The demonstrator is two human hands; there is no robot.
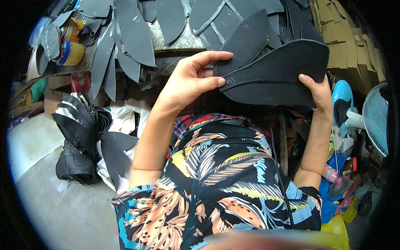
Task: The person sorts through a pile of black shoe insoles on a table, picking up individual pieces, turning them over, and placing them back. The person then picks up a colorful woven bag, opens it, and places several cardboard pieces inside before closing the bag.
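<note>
One black panel [271, 89]: I note the right hand [321, 96] gripping its wide end, likely for support. The left hand [187, 78], half-open, meets the narrow end.

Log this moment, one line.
right hand: grips black panel | left hand: at panel's left end, thumb and forefinger apart, grip unclear | dark cut pieces: beyond | fan: far right
</note>
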